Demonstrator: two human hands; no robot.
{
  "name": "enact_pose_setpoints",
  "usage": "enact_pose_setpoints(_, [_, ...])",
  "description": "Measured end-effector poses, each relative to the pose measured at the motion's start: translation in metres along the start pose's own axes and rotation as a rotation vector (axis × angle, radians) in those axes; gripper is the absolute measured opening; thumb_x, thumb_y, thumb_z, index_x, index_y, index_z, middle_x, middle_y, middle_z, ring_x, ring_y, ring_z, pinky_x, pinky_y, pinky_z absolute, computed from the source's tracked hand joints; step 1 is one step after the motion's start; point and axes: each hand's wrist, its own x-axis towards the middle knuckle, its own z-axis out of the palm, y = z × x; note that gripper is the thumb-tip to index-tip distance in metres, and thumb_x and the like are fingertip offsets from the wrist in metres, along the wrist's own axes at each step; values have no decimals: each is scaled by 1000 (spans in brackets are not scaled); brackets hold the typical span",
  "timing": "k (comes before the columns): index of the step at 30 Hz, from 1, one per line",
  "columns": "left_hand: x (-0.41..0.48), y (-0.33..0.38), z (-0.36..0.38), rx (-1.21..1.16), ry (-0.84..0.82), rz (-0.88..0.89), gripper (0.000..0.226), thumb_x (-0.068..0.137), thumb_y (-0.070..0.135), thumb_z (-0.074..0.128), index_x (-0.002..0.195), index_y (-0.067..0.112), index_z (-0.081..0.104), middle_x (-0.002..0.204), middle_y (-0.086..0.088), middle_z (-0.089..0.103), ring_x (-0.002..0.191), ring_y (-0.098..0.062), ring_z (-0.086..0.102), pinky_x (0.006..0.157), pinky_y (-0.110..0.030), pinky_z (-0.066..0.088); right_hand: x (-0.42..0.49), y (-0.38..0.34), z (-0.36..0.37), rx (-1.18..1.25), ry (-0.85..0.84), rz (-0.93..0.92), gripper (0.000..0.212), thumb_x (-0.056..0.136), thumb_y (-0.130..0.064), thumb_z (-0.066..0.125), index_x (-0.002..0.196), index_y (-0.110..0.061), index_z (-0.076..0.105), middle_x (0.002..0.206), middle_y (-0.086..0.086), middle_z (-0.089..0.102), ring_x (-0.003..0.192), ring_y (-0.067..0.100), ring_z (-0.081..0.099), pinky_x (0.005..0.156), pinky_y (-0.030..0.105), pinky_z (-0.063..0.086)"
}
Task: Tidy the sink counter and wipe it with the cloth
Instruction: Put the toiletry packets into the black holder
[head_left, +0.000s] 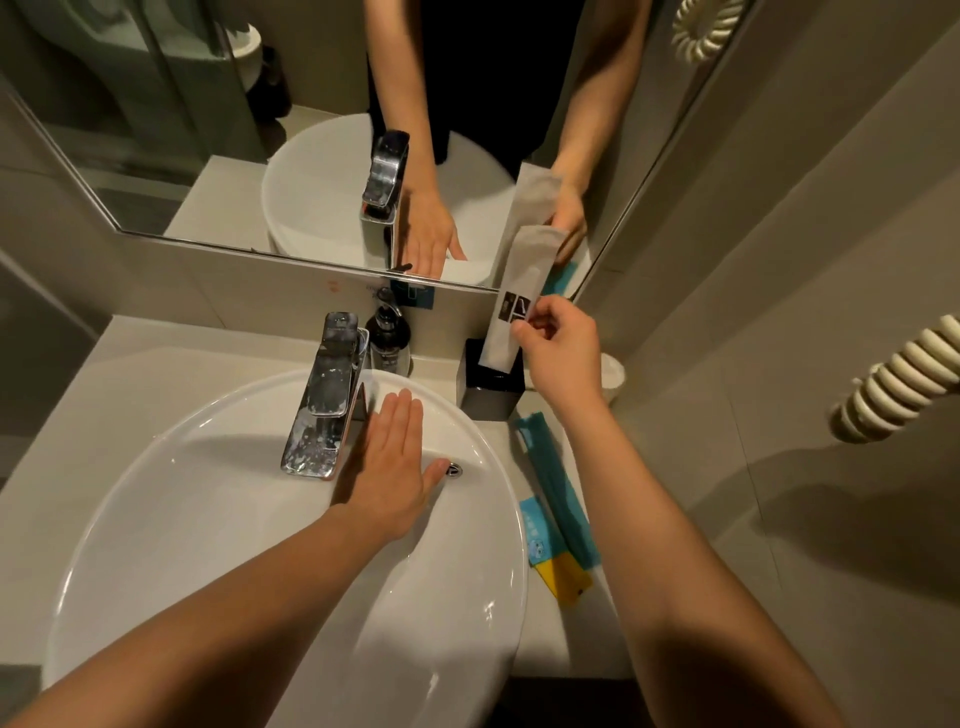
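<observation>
My right hand (558, 353) pinches a long grey paper sachet (519, 291) with a small dark label. The sachet stands upright with its lower end inside a black square holder (485, 392) at the back right of the counter. My left hand (392, 462) lies flat and open inside the white oval basin (156, 519), fingers together, just right of the chrome tap (327, 395). On the counter strip right of the basin lie a long teal packet (558, 483), a light blue packet (540, 532) and a yellow one (563, 579). No cloth is in sight.
A dark pump bottle (388, 340) stands behind the tap against the wall. A mirror (208, 130) runs along the back and shows both my hands. A small white round object (613, 371) sits in the back right corner. A coiled cream cord (893, 384) hangs on the right wall.
</observation>
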Motion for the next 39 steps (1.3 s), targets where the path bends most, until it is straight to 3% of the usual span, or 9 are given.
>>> enact_pose_setpoints(7, [0, 0, 3, 12, 17, -6, 81, 103, 56, 20, 157, 7, -16, 166, -11, -22, 151, -25, -26, 117, -35, -23, 12, 32, 29, -122, -85, 113, 11, 88, -6, 71, 82, -15, 67, 74, -2, 65, 69, 14, 56, 72, 38, 53])
enact_pose_setpoints(10, [1, -1, 7, 7, 26, -8, 81, 103, 56, 21, 157, 8, -16, 166, -11, -22, 151, -24, -27, 119, -36, -21, 15, 40, 35, -178, -117, 134, 17, 88, -9, 72, 78, -22, 65, 74, -7, 67, 69, 13, 59, 76, 39, 55])
enact_pose_setpoints(15, [1, -2, 9, 13, 36, -5, 82, 102, 57, 21, 157, 8, -16, 166, -10, -21, 151, -24, -26, 121, -38, -19, 19, 48, 42, -314, -177, 129, 12, 89, -12, 72, 80, -13, 65, 71, 1, 64, 76, 27, 61, 90, 52, 54])
enact_pose_setpoints(23, [1, -3, 10, 32, 26, 1, 81, 102, 57, 18, 156, 7, -17, 165, -11, -23, 151, -25, -27, 122, -39, -18, 20, 53, 43, -391, -185, 95, 41, 89, -14, 75, 63, -31, 47, 61, -12, 50, 63, 14, 48, 79, 42, 54])
enact_pose_setpoints(26, [2, -2, 9, 22, 20, 1, 81, 102, 56, 19, 156, 7, -17, 165, -11, -23, 151, -25, -27, 124, -39, -16, 19, 53, 41, -379, -155, 91, 23, 88, -19, 76, 74, -30, 61, 68, -13, 59, 72, 17, 60, 83, 43, 55])
enact_pose_setpoints(28, [2, -2, 9, 17, 14, -5, 81, 102, 57, 19, 156, 7, -17, 165, -11, -23, 151, -24, -27, 124, -40, -15, 16, 52, 38, -319, -108, 95, 8, 87, -20, 77, 92, -23, 71, 80, -8, 70, 81, 18, 66, 89, 45, 56])
enact_pose_setpoints(32, [2, -3, 10, 38, 4, -5, 82, 102, 57, 18, 156, 7, -17, 165, -12, -23, 151, -25, -26, 126, -42, -11, 9, 57, 24, -163, -28, 165, 33, 89, -16, 76, 122, -13, 70, 108, 1, 74, 99, 17, 69, 92, 36, 58])
enact_pose_setpoints(35, [3, -2, 10, 12, 6, -4, 82, 102, 56, 21, 157, 7, -15, 166, -11, -21, 152, -25, -25, 125, -42, -11, -7, 71, 7, -70, 75, 228, 28, 91, -14, 73, 119, -13, 71, 102, -3, 72, 93, 7, 67, 85, 25, 56])
enact_pose_setpoints(39, [3, -2, 10, 4, 10, -2, 82, 103, 55, 23, 157, 7, -15, 166, -11, -21, 152, -26, -24, 125, -42, -11, -45, 111, -20, -158, 99, 373, 15, 92, -15, 70, 106, -17, 72, 88, -9, 68, 88, 13, 68, 81, 31, 58])
